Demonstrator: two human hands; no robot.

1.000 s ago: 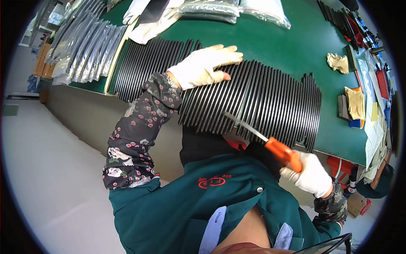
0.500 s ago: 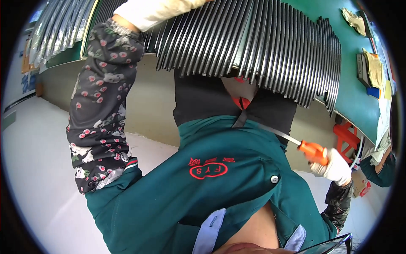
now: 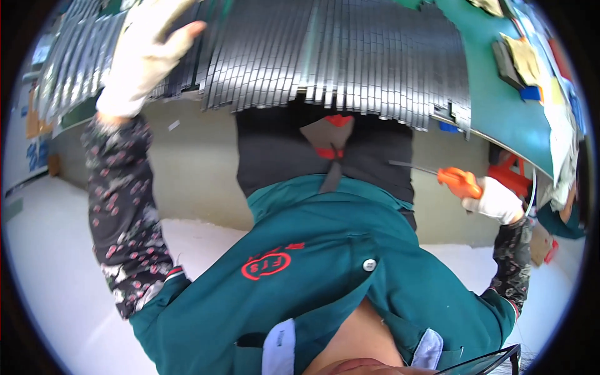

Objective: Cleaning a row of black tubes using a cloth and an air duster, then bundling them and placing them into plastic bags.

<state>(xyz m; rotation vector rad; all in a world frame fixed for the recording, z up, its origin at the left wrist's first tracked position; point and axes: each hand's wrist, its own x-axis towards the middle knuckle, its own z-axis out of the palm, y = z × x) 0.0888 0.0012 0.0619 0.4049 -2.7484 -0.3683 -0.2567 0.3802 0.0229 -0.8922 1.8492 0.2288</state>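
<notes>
Left gloved hand [image 3: 144, 62]: thumb wide of the fingers, grasping nothing visible from where I stand, near the left end of the dark strips [image 3: 375, 69]; contact cannot be told. Right gloved hand [image 3: 498, 200]: wrapped about the orange handle of a bladed tool [image 3: 459, 182], off the table's near edge, its thin blade pointing leftward, presumably to keep metal away from the palm. The strips lie side by side on the green table [image 3: 509, 115], probably for even alignment. Counts: hands, two; tool, one; red stool [image 3: 511, 177], one; strips, dozens, too blurred for an exact figure
</notes>
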